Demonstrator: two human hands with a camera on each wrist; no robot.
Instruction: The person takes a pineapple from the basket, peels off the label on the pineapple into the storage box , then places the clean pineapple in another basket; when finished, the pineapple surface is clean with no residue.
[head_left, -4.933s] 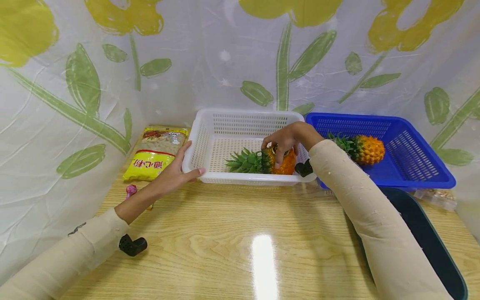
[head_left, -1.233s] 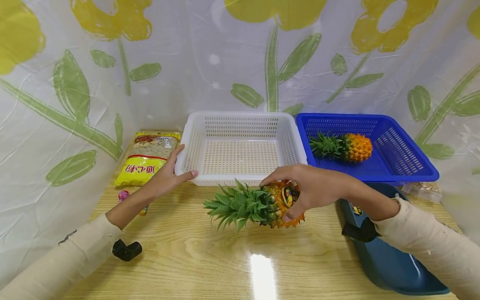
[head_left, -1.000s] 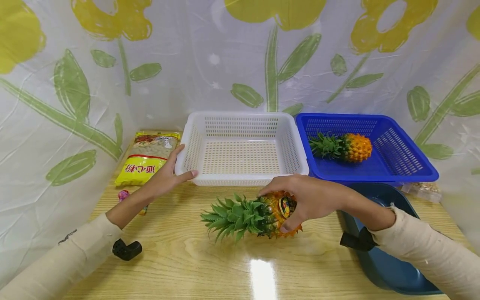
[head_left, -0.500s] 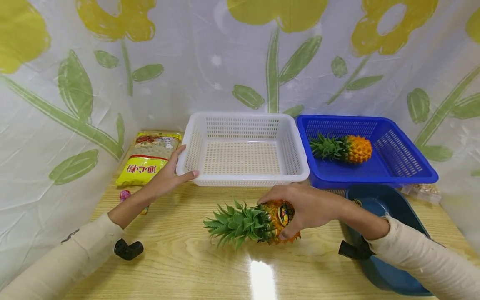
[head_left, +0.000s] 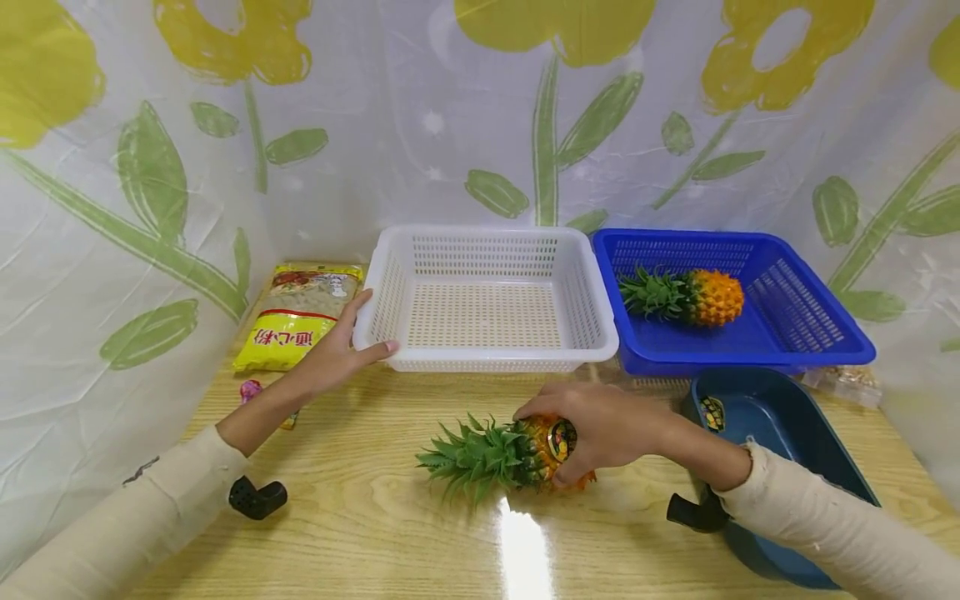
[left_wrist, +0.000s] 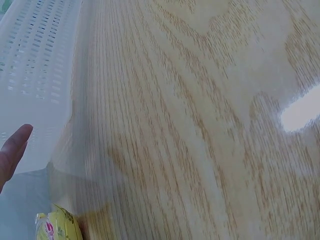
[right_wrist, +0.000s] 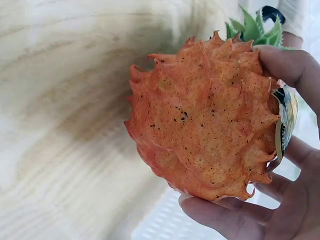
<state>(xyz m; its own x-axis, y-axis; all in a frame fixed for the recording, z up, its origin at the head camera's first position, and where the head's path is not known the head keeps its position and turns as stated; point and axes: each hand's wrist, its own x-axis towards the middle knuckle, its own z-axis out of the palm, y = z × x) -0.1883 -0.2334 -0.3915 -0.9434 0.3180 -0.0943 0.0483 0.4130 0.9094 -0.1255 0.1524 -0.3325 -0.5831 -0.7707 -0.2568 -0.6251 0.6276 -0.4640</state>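
My right hand (head_left: 603,421) grips a small orange pineapple (head_left: 540,429) around its body, thumb on the near side. The fruit lies sideways close over the wooden table, its green crown (head_left: 468,454) pointing left and a dark oval label on its side. In the right wrist view, the round spiky base of the pineapple (right_wrist: 200,120) sits between the thumb and the fingers. My left hand (head_left: 333,354) rests at the front left corner of a white perforated basket (head_left: 495,356), thumb and forefinger stretched along its rim.
A blue basket (head_left: 750,358) stands right of the white one, with another pineapple (head_left: 716,297) in it. In front is a dark teal tub (head_left: 798,425). A yellow pasta bag (head_left: 288,333) and a pink-wrapped lollipop (head_left: 251,390) lie at left. A patterned curtain hangs behind.
The right hand has brought the pineapple out of the white basket, toward me and down to the table in front of it. The left hand has stayed at the basket's corner.
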